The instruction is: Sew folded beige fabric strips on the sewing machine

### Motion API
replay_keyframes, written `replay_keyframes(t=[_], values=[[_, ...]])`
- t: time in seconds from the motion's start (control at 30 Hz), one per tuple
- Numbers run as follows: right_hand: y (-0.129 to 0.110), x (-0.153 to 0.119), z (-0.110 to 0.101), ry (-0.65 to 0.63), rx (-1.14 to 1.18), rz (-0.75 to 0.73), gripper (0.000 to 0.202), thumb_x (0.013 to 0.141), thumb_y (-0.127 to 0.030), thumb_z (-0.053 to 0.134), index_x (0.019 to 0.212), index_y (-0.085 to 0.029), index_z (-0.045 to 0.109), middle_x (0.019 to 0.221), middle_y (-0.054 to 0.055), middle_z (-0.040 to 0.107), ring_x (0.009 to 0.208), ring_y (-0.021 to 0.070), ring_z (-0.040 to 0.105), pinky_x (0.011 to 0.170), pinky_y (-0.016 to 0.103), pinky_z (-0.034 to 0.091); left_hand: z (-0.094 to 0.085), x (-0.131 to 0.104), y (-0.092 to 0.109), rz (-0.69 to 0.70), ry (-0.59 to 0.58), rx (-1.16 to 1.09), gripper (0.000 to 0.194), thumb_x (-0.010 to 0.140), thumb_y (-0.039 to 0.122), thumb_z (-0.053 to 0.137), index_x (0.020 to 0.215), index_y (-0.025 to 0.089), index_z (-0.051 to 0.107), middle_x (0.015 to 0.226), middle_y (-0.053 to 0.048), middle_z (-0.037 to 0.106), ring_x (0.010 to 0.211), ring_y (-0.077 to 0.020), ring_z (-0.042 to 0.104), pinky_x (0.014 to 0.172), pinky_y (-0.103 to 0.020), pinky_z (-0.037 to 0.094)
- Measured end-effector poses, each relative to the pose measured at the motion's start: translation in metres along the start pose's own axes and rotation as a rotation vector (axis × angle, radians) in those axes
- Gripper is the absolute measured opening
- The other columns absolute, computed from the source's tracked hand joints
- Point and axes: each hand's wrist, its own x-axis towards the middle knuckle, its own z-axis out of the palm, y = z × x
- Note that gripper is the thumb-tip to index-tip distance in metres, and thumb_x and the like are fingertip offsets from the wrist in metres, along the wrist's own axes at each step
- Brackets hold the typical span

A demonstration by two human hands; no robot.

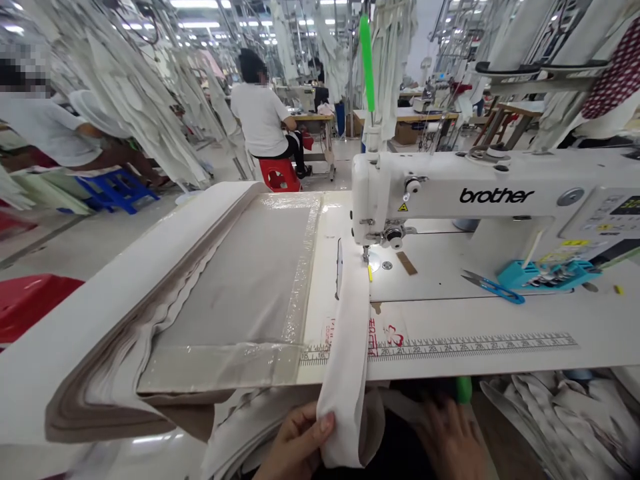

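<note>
My left hand (299, 441) is closed at the front edge of the table, thumb and fingers pinching a long white fabric strip (345, 360). The strip runs flat up the table to the presser foot (366, 255) of a white Brother sewing machine (480, 193), and its lower end folds over below the edge. Lower right, my right hand (453, 433) is blurred in the shade under the table edge, beside a pale fabric band and a green handle-like thing (464, 389). Whether its fingers grip anything is not clear.
Stacked fabric pieces (115, 333) drape over the table's left side. Blue scissors (495, 287) lie near a teal holder (547, 273) at right. A printed ruler (450, 348) crosses the tabletop. Fabric heaps (560, 427) lie below right. A co-worker (263, 110) sits on a red stool.
</note>
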Motion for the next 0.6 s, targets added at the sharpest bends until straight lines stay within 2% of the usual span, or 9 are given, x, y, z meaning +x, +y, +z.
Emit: replay_keyframes(t=[0.07,0.13,0.2,0.27,0.3,0.37,0.43,0.5,0.6], values=[[0.008,-0.011,-0.01,0.002,0.008,0.067,0.031,0.099,-0.028,0.039,0.093,-0.019,0.068,0.083,0.01,0.07,0.045,0.0178,0.063,0.034,0.025,0.045,0.001,0.005,-0.006,0.017,-0.004,0.061,0.048,0.053,0.06,0.086,0.073,0.017,0.077,0.067,-0.006,0.069,0.061,-0.0188,0.061,0.062,-0.029,0.048],[-0.001,-0.008,-0.014,-0.001,0.103,0.079,0.036,0.1,-0.022,0.032,0.084,-0.019,0.063,0.075,0.006,0.067,0.041,0.0151,0.061,0.033,0.023,0.044,0.003,0.008,-0.01,0.049,-0.001,0.136,0.047,0.052,0.059,0.087,0.072,0.017,0.077,0.068,-0.006,0.069,0.064,-0.0195,0.061,0.064,-0.029,0.048],[-0.022,0.008,-0.011,-0.005,0.248,0.032,0.034,0.099,-0.018,0.029,0.09,-0.019,0.062,0.076,0.007,0.068,0.064,0.0179,0.071,0.053,0.025,0.057,0.004,0.006,-0.01,0.081,0.024,0.182,0.046,0.055,0.058,0.086,0.073,0.017,0.077,0.069,-0.005,0.069,0.066,-0.0198,0.061,0.065,-0.029,0.048],[-0.043,0.028,-0.003,-0.04,0.4,-0.086,0.032,0.096,-0.015,0.033,0.105,-0.02,0.063,0.099,0.01,0.071,0.096,0.0179,0.07,0.08,0.026,0.058,0.003,0.001,-0.007,0.109,0.057,0.177,0.045,0.057,0.057,0.085,0.075,0.016,0.077,0.068,-0.005,0.068,0.066,-0.0187,0.059,0.066,-0.028,0.047],[-0.051,0.038,0.002,-0.063,0.465,-0.151,0.033,0.093,-0.014,0.035,0.106,-0.022,0.064,0.104,0.009,0.071,0.102,0.0172,0.068,0.085,0.026,0.057,0.002,-0.002,-0.005,0.119,0.069,0.162,0.046,0.057,0.056,0.085,0.075,0.015,0.077,0.068,-0.005,0.067,0.066,-0.0177,0.058,0.066,-0.027,0.047],[-0.057,0.053,0.015,-0.09,0.543,-0.195,0.034,0.089,-0.012,0.037,0.098,-0.024,0.068,0.094,0.007,0.073,0.088,0.018,0.072,0.075,0.025,0.059,0.0,-0.007,-0.002,0.126,0.079,0.139,0.046,0.056,0.055,0.086,0.076,0.014,0.077,0.068,-0.005,0.067,0.065,-0.0159,0.055,0.065,-0.026,0.045],[-0.051,0.06,0.024,-0.082,0.562,-0.099,0.033,0.089,-0.012,0.038,0.086,-0.021,0.07,0.073,0.008,0.072,0.063,0.0205,0.071,0.055,0.027,0.058,-0.001,-0.007,-0.002,0.108,0.07,0.138,0.046,0.056,0.054,0.087,0.075,0.013,0.078,0.068,-0.005,0.067,0.065,-0.0152,0.054,0.064,-0.024,0.044],[-0.042,0.058,0.026,-0.057,0.584,0.038,0.029,0.091,-0.014,0.041,0.082,-0.018,0.069,0.067,0.009,0.072,0.055,0.0229,0.07,0.047,0.029,0.055,0.001,-0.003,-0.006,0.087,0.047,0.142,0.045,0.057,0.053,0.087,0.073,0.013,0.078,0.067,-0.005,0.066,0.064,-0.0146,0.053,0.063,-0.024,0.042],[-0.041,0.042,0.009,-0.023,0.703,0.149,0.019,0.094,-0.02,0.048,0.102,-0.018,0.065,0.088,0.01,0.075,0.076,0.0225,0.074,0.065,0.028,0.06,0.006,0.004,-0.014,0.103,0.05,0.143,0.045,0.062,0.056,0.083,0.069,0.012,0.077,0.064,-0.005,0.065,0.062,-0.014,0.051,0.064,-0.024,0.04]])
